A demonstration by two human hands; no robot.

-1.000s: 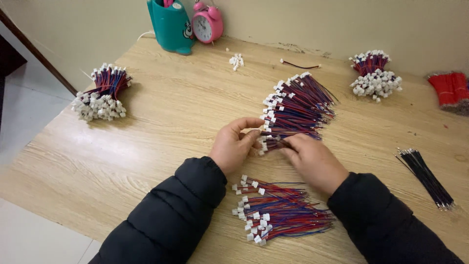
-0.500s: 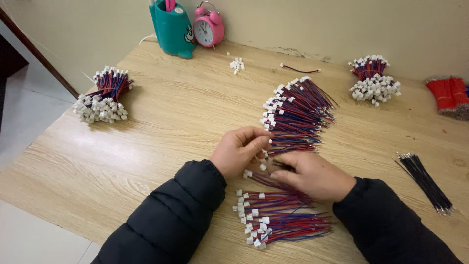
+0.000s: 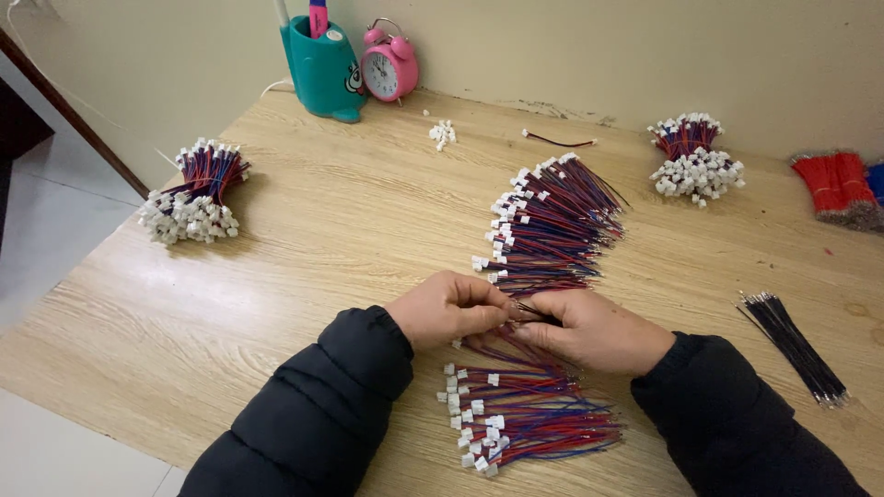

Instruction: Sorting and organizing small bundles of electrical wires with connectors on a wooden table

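While both of my hands meet at the near middle of the wooden table (image 3: 304, 239), I log the items as follows. Left hand (image 3: 448, 308): fingers curled narrow, pinched on a thin red-and-blue wire lead (image 3: 529, 311). Right hand (image 3: 594, 329): closed over the same lead's other end, fingertips touching the left hand's. Both wrists sit in dark padded sleeves (image 3: 341, 387).

Fanned wire pile (image 3: 552, 225): red and blue leads with small white connectors along its left edge, just beyond the hands. Near wire pile (image 3: 525, 419): same kind, connectors to the left, lying under and nearer than the hands. Left bundle (image 3: 195, 195): bunched leads, white connectors heaped at its near end, well apart at the table's left edge. Far right bundle (image 3: 692, 158): same kind, close to the wall. Black wires (image 3: 794, 347): a loose bunch at the right, near the right sleeve. Red wires (image 3: 840, 189): a bunch at the far right edge. Loose white connectors (image 3: 443, 134): a small cluster at the far middle, with a single lead (image 3: 557, 141) just to its right. Teal holder (image 3: 321, 69) and pink alarm clock (image 3: 389, 67): side by side against the far wall.
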